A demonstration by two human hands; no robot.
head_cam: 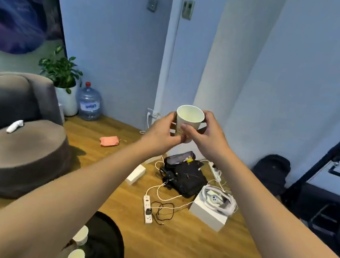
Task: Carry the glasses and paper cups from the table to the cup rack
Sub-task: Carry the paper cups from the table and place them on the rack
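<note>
Both hands' fingers grip upright paper cup, inside looks empty; left hand, right hand.

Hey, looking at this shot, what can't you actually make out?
- Cup rack: nowhere in the head view.
- Paper cup: its print is hidden by the left hand and right hand.
- Two more cups on the black table: partly covered by the left forearm and cut by the bottom edge.

2 bare forearms, no sleeves in view, left hand and right hand ungloved
</note>
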